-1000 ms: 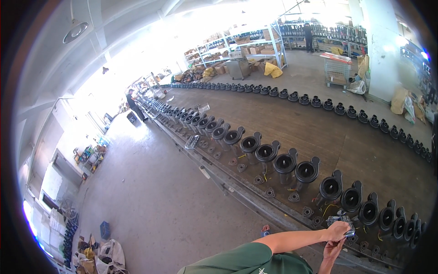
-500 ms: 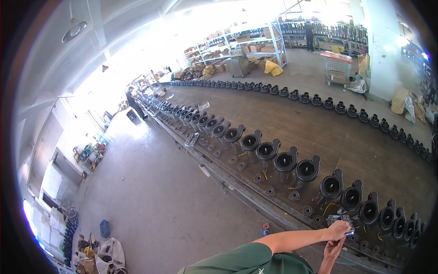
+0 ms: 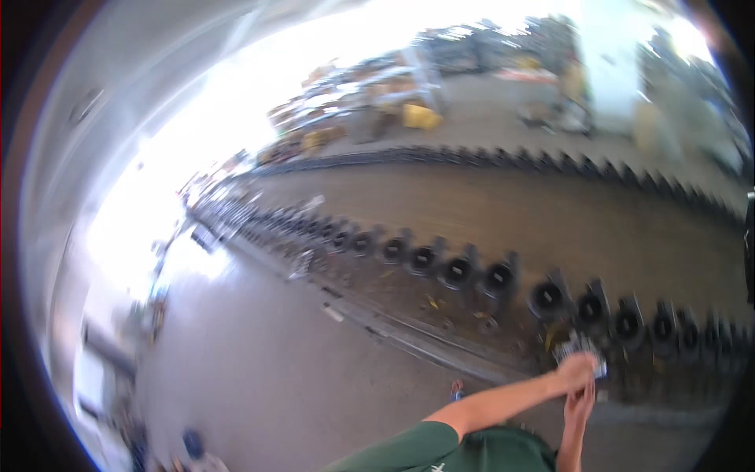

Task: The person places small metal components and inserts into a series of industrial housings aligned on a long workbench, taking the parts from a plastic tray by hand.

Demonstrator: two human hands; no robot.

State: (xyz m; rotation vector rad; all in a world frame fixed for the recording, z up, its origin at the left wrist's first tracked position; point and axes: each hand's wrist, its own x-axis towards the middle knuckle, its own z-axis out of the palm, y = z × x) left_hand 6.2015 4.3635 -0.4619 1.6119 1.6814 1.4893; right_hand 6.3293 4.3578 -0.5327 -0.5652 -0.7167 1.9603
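The picture is blurred by motion. My left hand (image 3: 580,368) reaches out from a green sleeve to the near row of black round machine housings (image 3: 546,297) and is closed around a small grey part (image 3: 583,346). Just under it, my right hand (image 3: 580,403) comes up from the lower edge and touches the left hand. I cannot make out its fingers. Both hands sit at the front edge of the long brown conveyor bed (image 3: 487,228).
A second row of black housings (image 3: 503,157) curves along the far side of the bed. A grey concrete floor (image 3: 259,370) lies to the left, with a metal rail (image 3: 409,338) along the line. Shelves and yellow goods (image 3: 409,110) stand at the back under bright light.
The view has swung and gone blurry, so the housings now look closer and lower. Both hands stay together at the same spot on the near row.
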